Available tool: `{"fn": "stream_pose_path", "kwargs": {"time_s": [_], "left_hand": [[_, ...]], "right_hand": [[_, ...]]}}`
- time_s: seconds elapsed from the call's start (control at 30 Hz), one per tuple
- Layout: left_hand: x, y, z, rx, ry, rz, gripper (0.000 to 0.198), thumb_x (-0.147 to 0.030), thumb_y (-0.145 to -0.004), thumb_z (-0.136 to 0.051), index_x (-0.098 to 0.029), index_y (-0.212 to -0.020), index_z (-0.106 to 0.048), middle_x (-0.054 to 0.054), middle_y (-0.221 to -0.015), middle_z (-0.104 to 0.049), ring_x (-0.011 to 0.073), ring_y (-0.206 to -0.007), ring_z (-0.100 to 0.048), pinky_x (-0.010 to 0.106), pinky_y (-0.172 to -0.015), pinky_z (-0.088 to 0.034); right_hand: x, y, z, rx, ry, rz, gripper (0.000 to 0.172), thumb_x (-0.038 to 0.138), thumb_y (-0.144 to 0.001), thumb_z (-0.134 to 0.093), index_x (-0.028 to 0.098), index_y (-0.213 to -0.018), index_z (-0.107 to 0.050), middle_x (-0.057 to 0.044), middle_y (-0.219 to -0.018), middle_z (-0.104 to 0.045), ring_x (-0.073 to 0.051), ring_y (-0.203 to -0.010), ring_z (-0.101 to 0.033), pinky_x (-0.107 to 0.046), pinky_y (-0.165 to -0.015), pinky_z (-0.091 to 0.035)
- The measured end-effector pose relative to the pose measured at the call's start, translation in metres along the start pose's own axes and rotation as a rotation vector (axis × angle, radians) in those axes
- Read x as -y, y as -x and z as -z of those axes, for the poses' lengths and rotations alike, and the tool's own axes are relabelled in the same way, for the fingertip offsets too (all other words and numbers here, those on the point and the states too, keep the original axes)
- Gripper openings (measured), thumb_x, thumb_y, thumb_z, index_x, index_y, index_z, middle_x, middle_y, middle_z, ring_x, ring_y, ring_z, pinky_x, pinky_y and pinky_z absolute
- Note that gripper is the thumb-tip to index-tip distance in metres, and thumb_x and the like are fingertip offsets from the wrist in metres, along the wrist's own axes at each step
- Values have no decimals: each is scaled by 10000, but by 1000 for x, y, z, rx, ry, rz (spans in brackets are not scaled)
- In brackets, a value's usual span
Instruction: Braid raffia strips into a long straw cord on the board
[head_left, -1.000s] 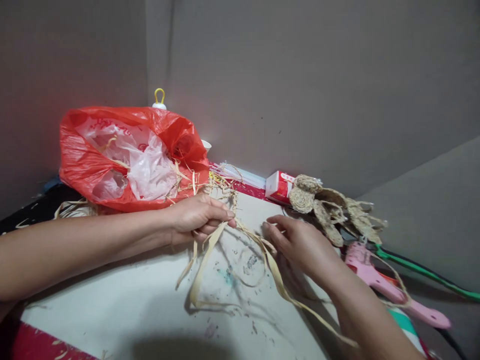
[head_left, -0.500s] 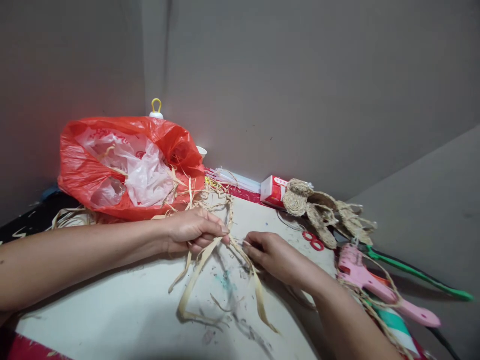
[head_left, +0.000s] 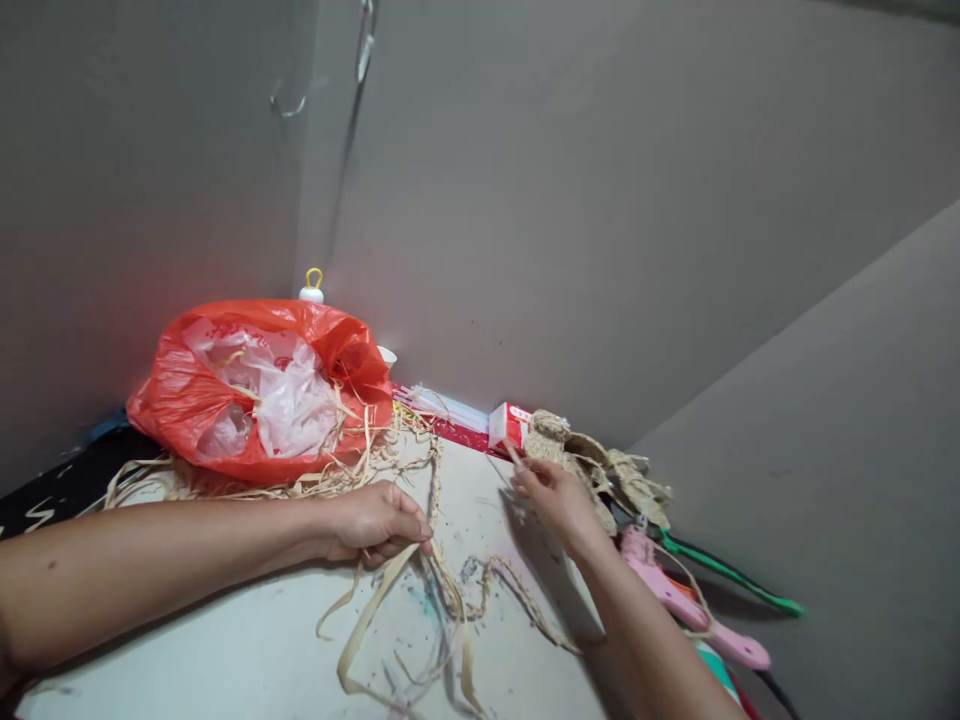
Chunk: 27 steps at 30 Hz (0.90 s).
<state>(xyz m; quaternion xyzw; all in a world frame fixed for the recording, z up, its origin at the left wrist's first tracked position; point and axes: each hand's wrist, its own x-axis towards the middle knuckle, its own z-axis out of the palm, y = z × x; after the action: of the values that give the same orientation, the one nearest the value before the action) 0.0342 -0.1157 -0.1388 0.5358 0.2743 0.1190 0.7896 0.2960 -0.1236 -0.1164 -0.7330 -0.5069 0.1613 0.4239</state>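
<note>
My left hand (head_left: 382,522) is closed, pinching a braided straw-coloured cord (head_left: 436,475) between thumb and fingers. Loose flat raffia strips (head_left: 367,630) hang from that pinch onto the white tabletop (head_left: 247,640). Above the table, to the right, my right hand (head_left: 553,500) has its fingertips pressed together on a thin pale strip (head_left: 513,452). Whether this strip joins the braid cannot be seen. A finished-looking length of braid (head_left: 525,598) winds across the table between the hands, its right end lying near my right forearm.
At the back left sits a red plastic bag (head_left: 172,400) with white plastic inside and raffia spilling out. A red-and-white box (head_left: 507,425), woven fibre pieces (head_left: 577,450) and a pink glue gun (head_left: 694,605) line the right side. Grey walls (head_left: 570,200) rise behind.
My right hand has moved up and away from my left, which keeps its pinch. More braid now shows between them. The camera view has shifted, so the bag and table appear lower.
</note>
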Motion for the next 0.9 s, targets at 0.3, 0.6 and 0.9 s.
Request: {"fn": "stream_pose_path", "kwargs": {"time_s": [0.3,0.6,0.9], "left_hand": [[-2,1,-1,1,-58,-1,239,-371,-680,-642,-137,-689,-596,-104,-324,-287,42,-301,-171,218,-350,-104],[1,1,0,-6,-107,-57,217,-276,-654,-607,-172,-541,-454,-94,-353,-298,38,-318,-193,220,-361,-106],[1,-4,7,29,-52,-25,109,-233,-655,-581,-146,-623,-523,-108,-379,-233,32,-344,-137,200,-367,-75]], "right_hand": [[62,64,1,412,70,36,371,482,-800,-517,142,-734,-650,-72,-696,-681,-181,-620,-605,-270,-583,-426],[49,128,-54,590,-232,-137,384,514,-776,-525,183,-590,-472,30,-500,-500,-82,-402,-418,-216,-433,-328],[48,141,-25,632,-126,-83,352,458,-829,-495,174,-621,-489,26,-544,-489,-95,-472,-416,-217,-469,-332]]}}
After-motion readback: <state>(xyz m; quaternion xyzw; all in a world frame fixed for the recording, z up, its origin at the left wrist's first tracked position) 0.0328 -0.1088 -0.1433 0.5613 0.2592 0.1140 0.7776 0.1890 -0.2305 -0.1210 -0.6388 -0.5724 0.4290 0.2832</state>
